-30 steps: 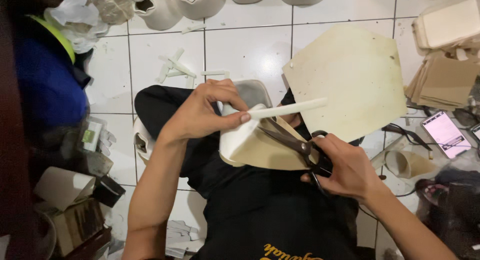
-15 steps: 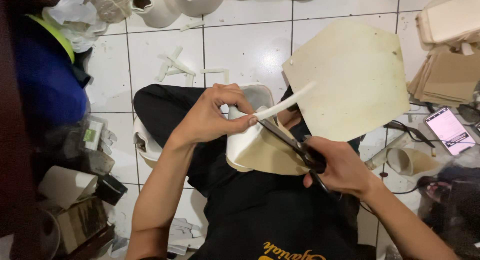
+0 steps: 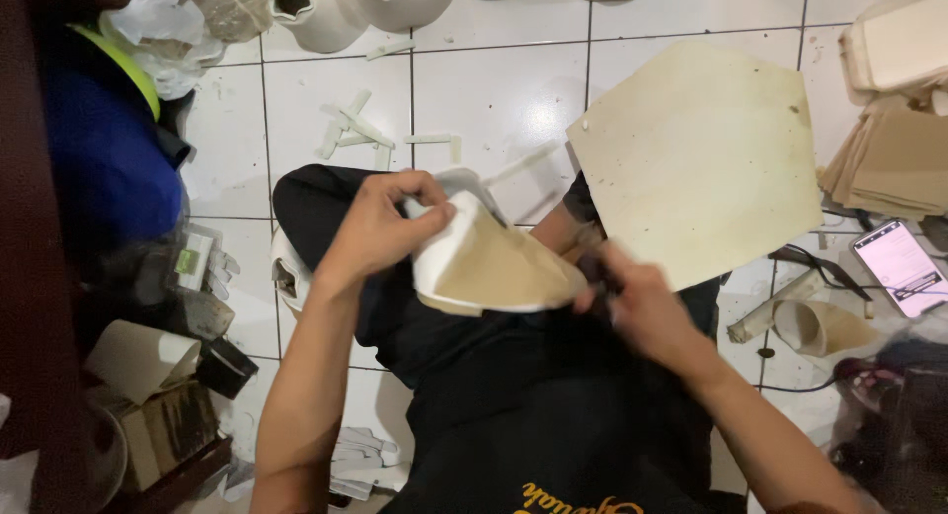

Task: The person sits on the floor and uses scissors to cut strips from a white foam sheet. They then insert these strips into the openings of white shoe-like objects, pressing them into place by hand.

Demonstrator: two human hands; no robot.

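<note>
Person seated on the white tiled floor (image 3: 494,109), work held over the lap. Left hand (image 3: 380,228) pinches the upper left edge of a curved tan-and-white sheet piece (image 3: 494,267), tilting it up so its right rim meets the tool. Right hand (image 3: 637,307), at the piece's right end, is closed around dark handles, probably scissors (blurred). Beyond the piece lies a large flat tan sheet (image 3: 701,158); offcut strips (image 3: 365,134) lie further out to the left.

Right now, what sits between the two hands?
In the head view, the curved white-and-tan sheet spans from the left hand to the right hand.
</note>
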